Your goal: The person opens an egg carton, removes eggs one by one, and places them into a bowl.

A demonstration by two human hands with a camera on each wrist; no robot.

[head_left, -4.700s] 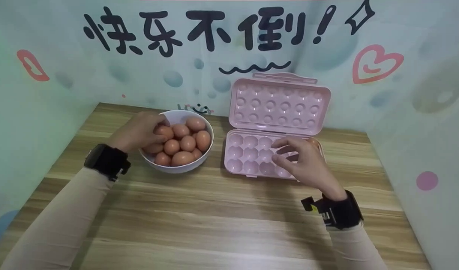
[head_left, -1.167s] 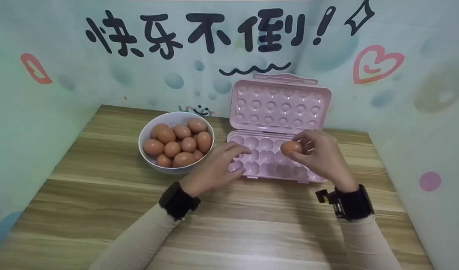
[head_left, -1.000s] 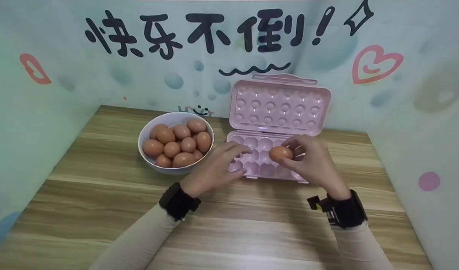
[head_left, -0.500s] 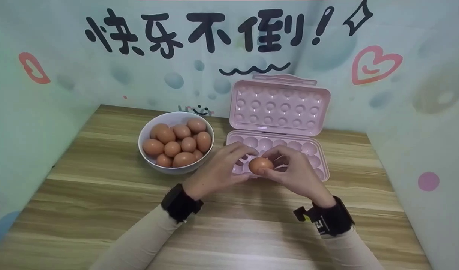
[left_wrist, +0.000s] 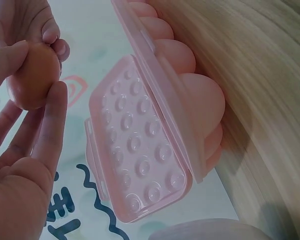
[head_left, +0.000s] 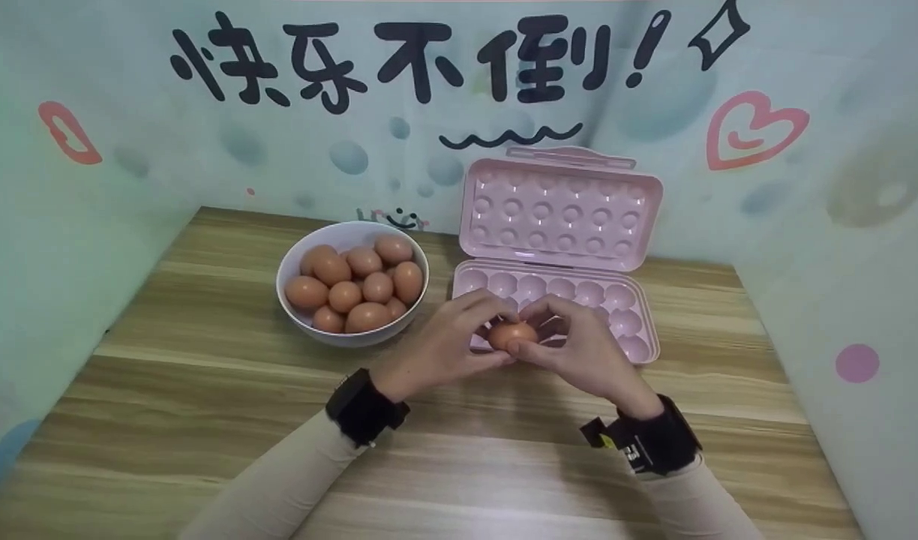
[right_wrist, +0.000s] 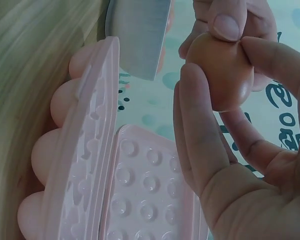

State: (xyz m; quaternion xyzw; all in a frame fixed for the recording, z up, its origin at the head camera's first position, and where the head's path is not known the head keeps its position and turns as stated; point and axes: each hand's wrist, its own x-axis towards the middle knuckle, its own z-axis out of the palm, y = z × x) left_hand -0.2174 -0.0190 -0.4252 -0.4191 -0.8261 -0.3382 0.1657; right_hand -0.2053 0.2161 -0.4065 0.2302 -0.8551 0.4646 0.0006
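Both hands meet over the front edge of a pink plastic egg box (head_left: 630,322), whose lid stands raised at the back. Between them is one brown egg (head_left: 513,336), lying sideways. My left hand (head_left: 451,337) pinches its left end between thumb and fingers. The right hand (head_left: 579,345) grips the other end, its thumb across the front. In the left wrist view, fingertips of both hands surround the egg (left_wrist: 35,77). The right wrist view has the egg (right_wrist: 222,72) held above the level of the box's cells. The hands cover part of the front cells.
To the left of the box stands a white bowl (head_left: 286,311) with several brown eggs in it. Both stand on a wood-grain table (head_left: 459,465). A printed backdrop (head_left: 399,172) rises directly behind them, and wall sheets flank the table.
My left hand has left the eggs in the bowl and come to the box. The right hand has carried the egg leftward from the box's right side, and now both hands hold it.
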